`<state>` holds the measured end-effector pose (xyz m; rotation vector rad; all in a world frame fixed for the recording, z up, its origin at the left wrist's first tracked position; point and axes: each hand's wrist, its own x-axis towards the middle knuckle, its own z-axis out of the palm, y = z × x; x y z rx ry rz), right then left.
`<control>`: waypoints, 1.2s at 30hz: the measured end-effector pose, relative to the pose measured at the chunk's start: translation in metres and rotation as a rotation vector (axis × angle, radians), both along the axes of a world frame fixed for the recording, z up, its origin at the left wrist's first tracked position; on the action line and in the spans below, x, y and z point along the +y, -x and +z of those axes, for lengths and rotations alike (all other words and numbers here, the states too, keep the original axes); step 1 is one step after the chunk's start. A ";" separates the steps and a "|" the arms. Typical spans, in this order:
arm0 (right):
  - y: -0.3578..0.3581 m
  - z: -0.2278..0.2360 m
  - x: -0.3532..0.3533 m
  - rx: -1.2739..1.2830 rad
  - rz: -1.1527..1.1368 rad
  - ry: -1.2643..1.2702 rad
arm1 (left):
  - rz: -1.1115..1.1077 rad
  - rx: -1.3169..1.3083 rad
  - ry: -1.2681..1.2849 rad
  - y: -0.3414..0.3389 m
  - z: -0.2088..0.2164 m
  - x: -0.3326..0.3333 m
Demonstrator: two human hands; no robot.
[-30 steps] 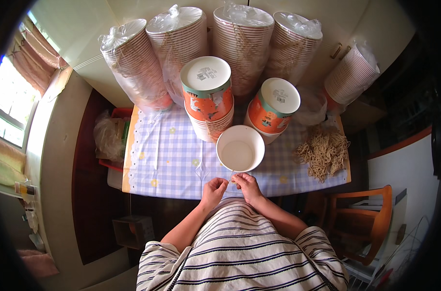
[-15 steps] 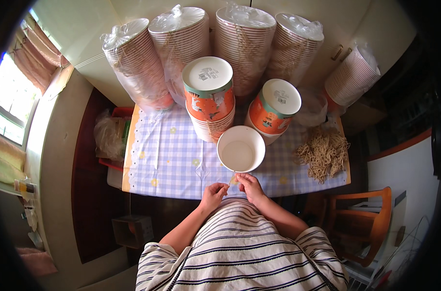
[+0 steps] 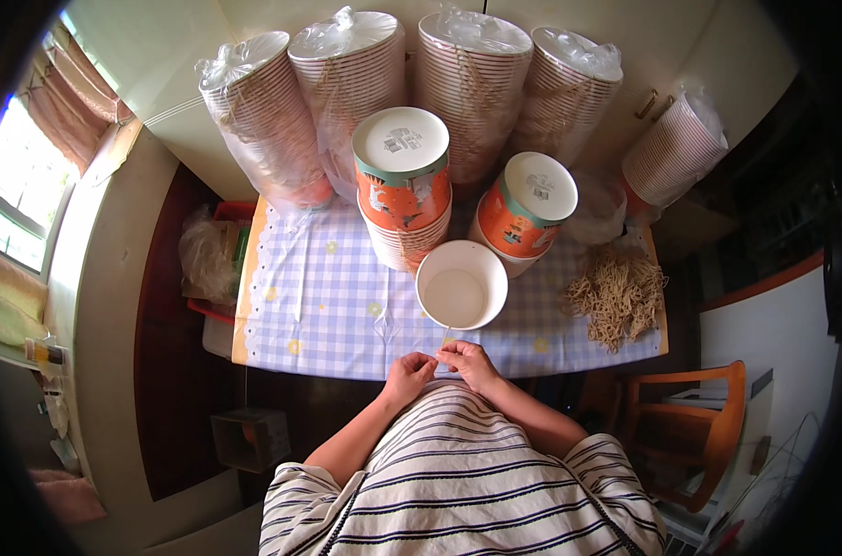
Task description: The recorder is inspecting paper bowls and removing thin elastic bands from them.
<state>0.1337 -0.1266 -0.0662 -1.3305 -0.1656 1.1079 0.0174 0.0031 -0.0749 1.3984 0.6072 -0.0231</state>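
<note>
White cup: an open paper cup [image 3: 462, 283], mouth up, standing on the counter [image 3: 242, 306] near its front edge, just beyond the hands. Its rim is round, pale and smooth; the inner wall is plain white, and the flat round base looks a shade creamier. Whatever colour its outside carries is hidden from above.
Strand: a thin, pale strand [image 3: 448, 331] shows at the cup's near rim, running toward the fingers; most of it is too fine to follow.
Left hand: the left hand [image 3: 409, 378] has thumb and forefinger pinching the strand, close beside the other hand's tips.
Right hand: the right hand [image 3: 469, 365] pinches the strand too, thumb and forefinger pressed together, slightly nearer the cup.
Behind the cup: two upside-down cup stacks, a taller left stack [image 3: 403, 199] and a shorter right stack [image 3: 525, 208], each topped by an orange-and-green printed cup with a white base.
Right side: a tangled heap of tan cords [image 3: 617, 296] on the blue-and-white checked cloth [image 3: 337, 324].
Back row: tall cup columns [image 3: 472, 97] in clear plastic.
</note>
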 end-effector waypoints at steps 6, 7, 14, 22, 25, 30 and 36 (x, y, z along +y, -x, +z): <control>0.000 0.003 0.006 0.005 -0.145 -0.001 | -0.063 0.043 -0.108 -0.004 0.001 0.001; -0.001 0.003 0.007 0.005 -0.146 -0.001 | -0.064 0.042 -0.108 -0.004 0.002 0.001; -0.004 0.002 0.013 0.026 -0.269 -0.090 | -0.175 0.143 -0.320 -0.005 0.014 0.002; 0.000 0.017 0.017 0.125 -0.365 -0.104 | -0.323 0.196 -0.463 -0.004 0.014 0.004; 0.002 0.018 0.018 0.115 -0.405 -0.119 | -0.351 0.134 -0.535 -0.004 0.011 0.005; 0.003 0.020 0.020 0.101 -0.444 -0.164 | -0.380 0.103 -0.549 -0.006 0.010 0.005; -0.005 0.011 0.019 0.102 -0.447 -0.150 | -0.344 0.035 -0.997 -0.011 0.033 0.002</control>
